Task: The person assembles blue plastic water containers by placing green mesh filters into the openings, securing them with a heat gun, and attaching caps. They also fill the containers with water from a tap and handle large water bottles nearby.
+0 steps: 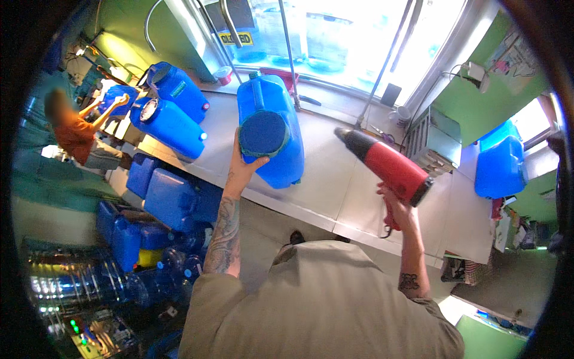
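The left hand was spread against the round capped end of a blue water jug, thumb hooked under the cap and fingers laid along its left side. The jug was lying on its side on the white counter, its handle turned upward. The right hand was closed tightly around the grip of a red heat gun, which was held just right of the jug, above the counter, with its dark nozzle pointed toward the jug's upper right side and a clear gap between them. Two more blue jugs were lying on the counter to the left of the held jug, and another blue jug was seen well to its right. Below the counter, left of the held jug, blue containers were stacked. Far to the left, another person in an orange shirt was handling a jug.
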A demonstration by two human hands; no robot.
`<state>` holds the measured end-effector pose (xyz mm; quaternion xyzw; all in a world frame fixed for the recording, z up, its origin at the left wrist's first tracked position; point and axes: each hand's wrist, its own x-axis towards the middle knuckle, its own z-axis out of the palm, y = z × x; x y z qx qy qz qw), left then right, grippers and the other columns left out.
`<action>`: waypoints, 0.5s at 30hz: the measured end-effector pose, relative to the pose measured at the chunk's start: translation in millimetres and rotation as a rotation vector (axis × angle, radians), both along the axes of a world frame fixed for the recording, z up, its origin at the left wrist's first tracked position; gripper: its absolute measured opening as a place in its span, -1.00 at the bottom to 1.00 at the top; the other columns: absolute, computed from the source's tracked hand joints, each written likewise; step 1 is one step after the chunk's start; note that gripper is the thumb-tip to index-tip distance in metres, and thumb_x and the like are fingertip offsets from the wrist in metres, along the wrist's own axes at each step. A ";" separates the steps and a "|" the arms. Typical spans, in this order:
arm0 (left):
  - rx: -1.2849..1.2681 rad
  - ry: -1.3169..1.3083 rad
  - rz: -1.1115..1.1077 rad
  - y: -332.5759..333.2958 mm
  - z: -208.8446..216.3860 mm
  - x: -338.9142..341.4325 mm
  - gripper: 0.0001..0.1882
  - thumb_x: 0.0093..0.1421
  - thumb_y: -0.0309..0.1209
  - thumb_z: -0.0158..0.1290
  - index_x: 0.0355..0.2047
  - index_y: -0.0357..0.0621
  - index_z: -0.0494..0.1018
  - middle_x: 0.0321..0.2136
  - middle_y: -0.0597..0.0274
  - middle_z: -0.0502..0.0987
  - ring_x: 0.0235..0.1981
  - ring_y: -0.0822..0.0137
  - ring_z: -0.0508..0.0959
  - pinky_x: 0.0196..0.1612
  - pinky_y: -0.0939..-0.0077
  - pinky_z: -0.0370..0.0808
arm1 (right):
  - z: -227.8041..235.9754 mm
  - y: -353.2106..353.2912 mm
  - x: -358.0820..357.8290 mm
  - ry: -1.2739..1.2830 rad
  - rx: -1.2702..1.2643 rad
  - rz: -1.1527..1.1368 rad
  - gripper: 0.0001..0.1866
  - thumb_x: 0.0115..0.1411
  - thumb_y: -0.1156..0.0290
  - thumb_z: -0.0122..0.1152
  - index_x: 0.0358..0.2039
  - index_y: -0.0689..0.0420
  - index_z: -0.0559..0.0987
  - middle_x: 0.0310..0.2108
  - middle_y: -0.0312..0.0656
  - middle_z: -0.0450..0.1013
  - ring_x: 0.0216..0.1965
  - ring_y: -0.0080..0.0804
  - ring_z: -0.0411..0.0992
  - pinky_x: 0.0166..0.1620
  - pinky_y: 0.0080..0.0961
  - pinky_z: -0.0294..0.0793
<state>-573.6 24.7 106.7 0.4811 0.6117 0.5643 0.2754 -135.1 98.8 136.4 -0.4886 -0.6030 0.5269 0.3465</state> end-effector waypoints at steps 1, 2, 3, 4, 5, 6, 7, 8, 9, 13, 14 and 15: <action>-0.004 -0.014 -0.007 0.1 2.8 1.2 0.20 -0.02 -0.34 0.45 0.47 -0.20 -0.13 0.33 -0.02 0.24 0.34 0.13 0.27 0.39 0.26 0.17 | 5.0 -7.3 -16.6 0.088 0.000 0.007 -0.66 0.22 0.17 0.37 -0.10 0.12 0.64 -0.22 -0.27 0.63 -0.29 -0.46 0.58 -0.24 -0.45 0.53; 0.019 -0.012 -0.012 -0.2 5.1 1.6 0.18 -0.02 -0.33 0.45 0.46 -0.20 -0.09 0.31 -0.01 0.28 0.32 0.13 0.30 0.37 0.26 0.20 | 10.5 -12.0 -26.1 0.120 -0.083 0.041 -0.66 0.22 0.19 0.37 -0.11 0.15 0.63 -0.19 -0.25 0.63 -0.22 -0.45 0.60 -0.17 -0.47 0.53; -0.005 -0.021 0.005 -1.0 6.5 1.9 0.16 -0.03 -0.33 0.46 0.45 -0.19 -0.05 0.30 -0.01 0.29 0.31 0.13 0.31 0.37 0.26 0.21 | 12.3 -17.8 -34.8 0.193 -0.102 0.029 -0.63 0.24 0.19 0.36 -0.07 0.16 0.60 -0.20 -0.18 0.63 -0.24 -0.39 0.61 -0.19 -0.44 0.55; -0.003 -0.015 0.023 -1.6 6.8 1.5 0.14 -0.03 -0.32 0.46 0.44 -0.19 -0.01 0.29 -0.01 0.31 0.31 0.13 0.32 0.36 0.26 0.22 | 13.5 -21.9 -41.1 0.244 -0.147 0.032 -0.62 0.24 0.19 0.35 -0.05 0.18 0.58 -0.22 -0.14 0.63 -0.25 -0.37 0.61 -0.21 -0.43 0.56; -0.020 0.004 0.042 -2.4 6.3 0.9 0.12 -0.04 -0.31 0.47 0.43 -0.19 0.03 0.28 0.00 0.33 0.30 0.13 0.32 0.36 0.25 0.22 | 14.1 -25.6 -45.2 0.299 -0.191 0.019 -0.60 0.25 0.18 0.33 -0.03 0.19 0.56 -0.24 -0.10 0.62 -0.27 -0.34 0.62 -0.23 -0.43 0.56; 0.007 0.017 0.040 -2.6 5.0 -0.1 0.12 -0.04 -0.30 0.47 0.43 -0.19 0.03 0.28 -0.01 0.32 0.30 0.12 0.32 0.36 0.24 0.22 | 14.2 -29.2 -48.1 0.301 -0.191 0.032 -0.58 0.26 0.17 0.33 -0.02 0.20 0.54 -0.25 -0.09 0.62 -0.28 -0.33 0.62 -0.25 -0.43 0.57; 0.017 0.043 0.040 -2.7 3.0 -1.4 0.11 -0.04 -0.29 0.47 0.42 -0.19 0.04 0.28 -0.01 0.32 0.31 0.11 0.32 0.36 0.23 0.22 | 15.3 -32.4 -48.9 0.305 -0.188 0.030 -0.57 0.26 0.16 0.33 -0.01 0.20 0.53 -0.26 -0.08 0.62 -0.29 -0.32 0.62 -0.27 -0.44 0.57; 0.027 0.069 0.040 -2.5 0.9 -3.0 0.11 -0.04 -0.28 0.47 0.42 -0.19 0.05 0.29 -0.02 0.31 0.31 0.10 0.31 0.36 0.23 0.22 | 15.8 -35.0 -50.0 0.313 -0.182 0.027 -0.55 0.26 0.14 0.32 0.00 0.21 0.52 -0.27 -0.07 0.62 -0.30 -0.31 0.62 -0.29 -0.44 0.57; 0.040 0.092 0.037 -1.9 -1.4 -5.1 0.10 -0.04 -0.27 0.47 0.41 -0.19 0.06 0.29 -0.02 0.30 0.31 0.09 0.31 0.37 0.21 0.22 | 17.0 -37.4 -50.5 0.303 -0.195 0.016 -0.54 0.26 0.13 0.32 -0.01 0.22 0.51 -0.27 -0.06 0.61 -0.30 -0.31 0.62 -0.30 -0.45 0.57; 0.105 0.144 -0.002 -1.8 -8.9 -15.3 0.07 -0.01 -0.26 0.45 0.41 -0.19 0.07 0.33 -0.04 0.25 0.35 0.06 0.25 0.38 0.18 0.20 | 25.3 -43.1 -50.4 0.292 -0.224 0.004 -0.51 0.27 0.08 0.29 -0.02 0.25 0.51 -0.28 -0.05 0.61 -0.32 -0.32 0.61 -0.33 -0.47 0.57; 0.122 0.146 -0.017 -2.4 -10.5 -18.6 0.06 0.00 -0.26 0.44 0.41 -0.18 0.07 0.34 -0.04 0.23 0.36 0.05 0.24 0.39 0.18 0.19 | 28.4 -43.9 -48.9 0.268 -0.241 -0.008 -0.49 0.27 0.07 0.29 -0.01 0.25 0.51 -0.28 -0.04 0.61 -0.32 -0.32 0.61 -0.33 -0.47 0.57; 0.093 0.151 -0.017 -3.5 -11.9 -21.6 0.05 0.01 -0.25 0.44 0.41 -0.16 0.08 0.34 -0.04 0.22 0.37 0.05 0.22 0.39 0.19 0.18 | 31.8 -44.1 -47.2 0.279 -0.233 0.022 -0.49 0.27 0.07 0.28 -0.01 0.26 0.51 -0.28 -0.04 0.61 -0.32 -0.32 0.61 -0.33 -0.47 0.57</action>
